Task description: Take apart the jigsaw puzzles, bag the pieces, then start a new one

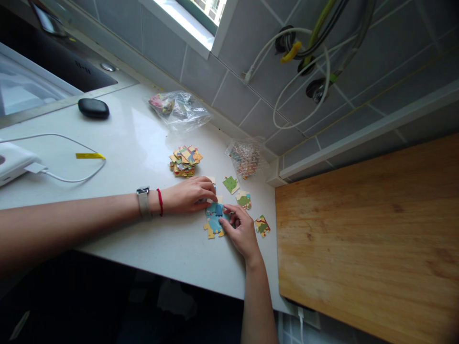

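Observation:
In the head view, partly joined blue and yellow puzzle pieces lie flat on the white counter, showing part of a blue animal. My left hand comes in from the left with bent fingers, its fingertips holding the upper left edge of the joined pieces. At their right side, my right hand grips a blue puzzle piece between thumb and fingers. Both hands cover parts of the pieces. Loose by my right hand are a green puzzle piece, a green and cream one and a red-patterned one.
A stack of puzzle pieces stands beyond my left hand. Two clear plastic bags, one crumpled and one with pieces inside, lie near the wall. A wooden board borders the right; a black mouse-shaped object and white cable lie left.

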### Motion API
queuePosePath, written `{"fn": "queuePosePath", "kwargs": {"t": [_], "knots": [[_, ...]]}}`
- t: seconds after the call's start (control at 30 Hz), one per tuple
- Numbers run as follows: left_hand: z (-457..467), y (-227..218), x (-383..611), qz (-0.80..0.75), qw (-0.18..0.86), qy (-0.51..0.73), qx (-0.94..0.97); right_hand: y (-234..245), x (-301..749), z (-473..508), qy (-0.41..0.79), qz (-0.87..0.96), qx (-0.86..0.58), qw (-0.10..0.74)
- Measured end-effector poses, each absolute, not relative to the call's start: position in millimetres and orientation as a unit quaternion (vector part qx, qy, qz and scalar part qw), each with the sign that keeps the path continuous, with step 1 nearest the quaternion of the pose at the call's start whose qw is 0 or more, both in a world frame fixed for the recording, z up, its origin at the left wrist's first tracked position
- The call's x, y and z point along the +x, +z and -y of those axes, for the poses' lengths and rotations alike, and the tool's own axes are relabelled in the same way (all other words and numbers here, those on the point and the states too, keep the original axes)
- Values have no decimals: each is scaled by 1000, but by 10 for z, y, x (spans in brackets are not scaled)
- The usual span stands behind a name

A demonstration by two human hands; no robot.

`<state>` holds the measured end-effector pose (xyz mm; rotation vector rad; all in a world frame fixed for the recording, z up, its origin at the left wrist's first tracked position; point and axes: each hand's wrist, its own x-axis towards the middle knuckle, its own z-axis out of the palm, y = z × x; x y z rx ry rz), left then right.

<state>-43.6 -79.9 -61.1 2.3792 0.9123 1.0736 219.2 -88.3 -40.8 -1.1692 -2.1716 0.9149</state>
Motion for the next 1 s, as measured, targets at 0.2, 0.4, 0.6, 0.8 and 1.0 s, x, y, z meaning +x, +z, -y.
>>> {"fn": "queuePosePath", "kwargs": {"t": [0.2,0.4,0.6,0.8,1.0], "knots": [[800,-607,-440,-329,181,364,852,-394,2189,886,339,798,-431,252],[810,-595,-450,-332,176,347,859,-389,2191,891,341,797,-432,247],[822,-576,-463,-334,176,327,867,-395,2187,895,334,800,-431,250],[823,-572,-466,-337,172,320,869,-397,2181,887,330,801,-433,249],[824,-576,-463,-342,171,313,870,-396,2182,885,327,802,-433,250]]}}
